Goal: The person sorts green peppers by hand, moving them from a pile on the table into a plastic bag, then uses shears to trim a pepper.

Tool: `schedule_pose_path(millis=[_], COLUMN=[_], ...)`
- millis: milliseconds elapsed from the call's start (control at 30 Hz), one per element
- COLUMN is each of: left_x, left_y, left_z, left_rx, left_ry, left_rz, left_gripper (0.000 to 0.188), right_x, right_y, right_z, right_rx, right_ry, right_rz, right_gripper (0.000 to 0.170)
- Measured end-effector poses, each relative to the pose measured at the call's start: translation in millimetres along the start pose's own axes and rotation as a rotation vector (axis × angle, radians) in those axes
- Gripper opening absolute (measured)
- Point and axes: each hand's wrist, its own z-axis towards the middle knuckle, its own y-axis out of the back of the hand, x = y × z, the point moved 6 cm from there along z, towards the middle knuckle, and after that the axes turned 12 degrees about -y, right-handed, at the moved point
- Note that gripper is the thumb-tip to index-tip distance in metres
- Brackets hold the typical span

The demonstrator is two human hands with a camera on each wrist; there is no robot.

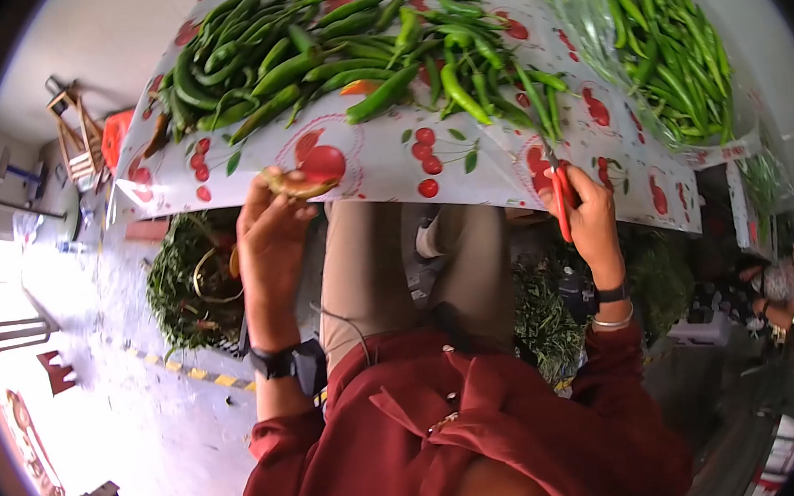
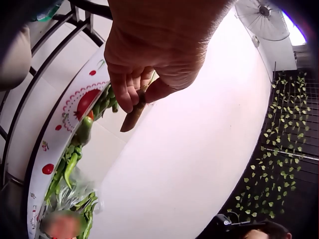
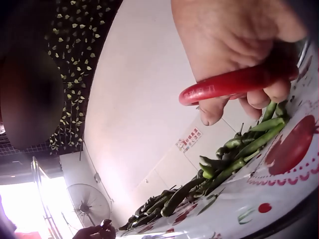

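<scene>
My left hand (image 1: 267,245) pinches a brownish, discoloured chili pepper (image 1: 305,187) between thumb and fingers, just over the table's front edge. In the left wrist view the pepper's brown end (image 2: 131,118) points down from the fingertips. My right hand (image 1: 594,228) grips scissors (image 1: 560,198) by their red handles, a finger through one loop. The blades point away from me, toward the green chilies at the pile's right end. A large loose pile of green chili peppers (image 1: 282,72) lies beyond both hands, with an orange one among them.
A cherry-patterned plastic cloth (image 1: 495,175) covers the table. At its right end stands a clear plastic bag (image 1: 668,54) full of green chilies. Under the table, a basket of leafy greens (image 1: 179,295) sits on the left. Other people are at the far right.
</scene>
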Motion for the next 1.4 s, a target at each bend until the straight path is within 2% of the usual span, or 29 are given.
schedule_pose_path(millis=[100, 133, 233, 367, 467, 533, 567, 733, 800, 900, 1033, 1200, 1400], left_x=[16, 18, 18, 12, 7, 5, 2, -7, -9, -4, -4, -9, -8], left_y=[-2, -2, 0, 8, 16, 25, 28, 51, 55, 58, 54, 60, 74], left_z=[0, -2, -7, -13, -18, -22, -23, -29, -30, -33, -34, -37, -41], left_rx=[0.038, 0.034, 0.021, 0.017, 0.009, -0.016, -0.063, -0.126, -0.053, -0.081, -0.084, -0.17, -0.188], left_ry=[0.026, 0.039, 0.051, 0.06, 0.065, 0.066, 0.062, 0.04, 0.033, 0.074, 0.086, 0.074, 0.076], left_rz=[-0.128, -0.148, -0.193, -0.25, -0.291, -0.355, -0.312, -0.357, -0.445, -0.427, -0.38, -0.332, -0.305], left_gripper=[0.029, 0.029, 0.028, 0.031, 0.033, 0.034, 0.028, 0.03, 0.035, 0.037, 0.031, 0.029, 0.029], right_x=[27, 39, 60, 81, 99, 108, 111, 125, 125, 132, 136, 143, 140], right_y=[-23, -30, -54, -81, -95, -103, -106, -119, -124, -129, -139, -144, -151], right_z=[-14, -19, -29, -35, -36, -35, -35, -36, -37, -39, -40, -39, -39], right_rx=[0.142, 0.154, 0.244, 0.223, 0.292, 0.294, 0.297, 0.281, 0.311, 0.334, 0.328, 0.354, 0.385], right_ry=[0.191, 0.33, 0.446, 0.617, 0.621, 0.647, 0.663, 0.744, 0.73, 0.741, 0.763, 0.815, 0.825], right_rz=[-0.163, -0.302, -0.292, -0.225, -0.22, -0.221, -0.244, -0.262, -0.235, -0.258, -0.221, -0.272, -0.267], right_gripper=[0.042, 0.045, 0.048, 0.048, 0.055, 0.054, 0.054, 0.049, 0.054, 0.053, 0.052, 0.041, 0.032])
